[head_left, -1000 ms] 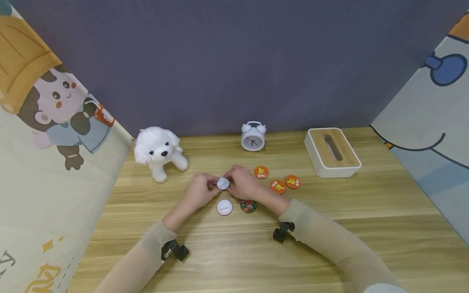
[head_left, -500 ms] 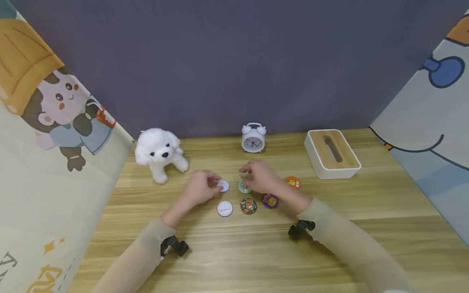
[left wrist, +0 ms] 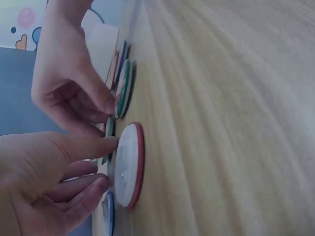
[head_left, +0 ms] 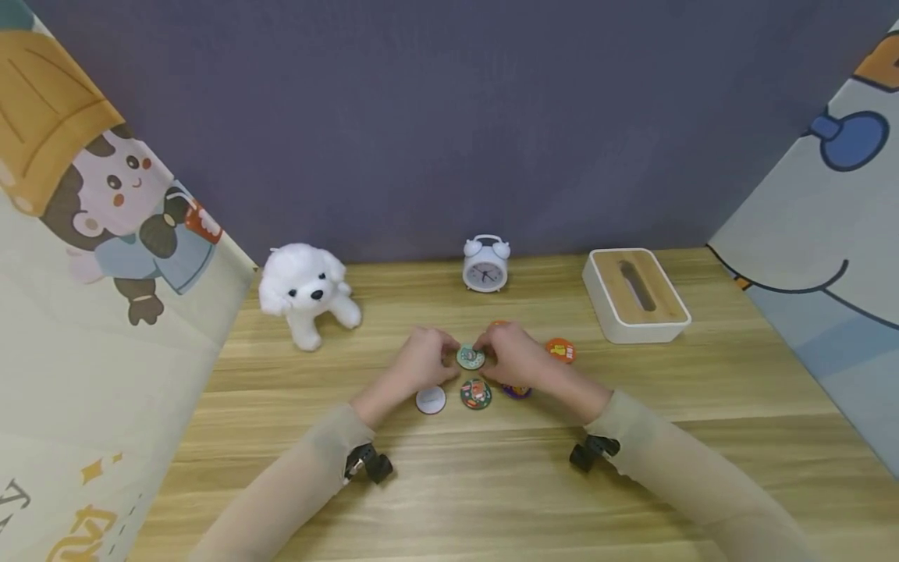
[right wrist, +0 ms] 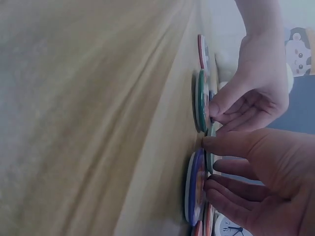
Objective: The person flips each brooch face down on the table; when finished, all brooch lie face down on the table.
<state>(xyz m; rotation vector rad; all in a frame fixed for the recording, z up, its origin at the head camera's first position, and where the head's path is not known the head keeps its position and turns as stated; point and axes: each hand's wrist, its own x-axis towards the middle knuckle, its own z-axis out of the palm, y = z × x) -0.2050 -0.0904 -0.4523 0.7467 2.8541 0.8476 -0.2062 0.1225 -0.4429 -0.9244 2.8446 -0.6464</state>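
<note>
Both hands meet at a light green pin badge [head_left: 470, 357] on the wooden table. My left hand [head_left: 423, 359] has thumb and index fingertips at its left rim. At the right rim are the fingertips of my right hand [head_left: 518, 357]. Each hand keeps thumb and index finger apart. A dark green badge [head_left: 476, 394] lies just in front, picture side up. Left of it, a white badge back [head_left: 431, 400] shows its pin. A purple badge [right wrist: 196, 187] sits under the right hand in the right wrist view. The left hand hides another badge, its blue rim [left wrist: 110, 211] showing in the left wrist view.
An orange badge [head_left: 560, 350] lies right of the right hand, and another [head_left: 499, 323] peeks out behind it. A white plush dog [head_left: 303, 293], a white alarm clock [head_left: 485, 265] and a white tissue box with wooden lid [head_left: 639, 300] stand along the back.
Both hands held a white-backed badge, then let it lie on the table. The right hand moved right to the light green badge, and the left hand followed to its left side.
</note>
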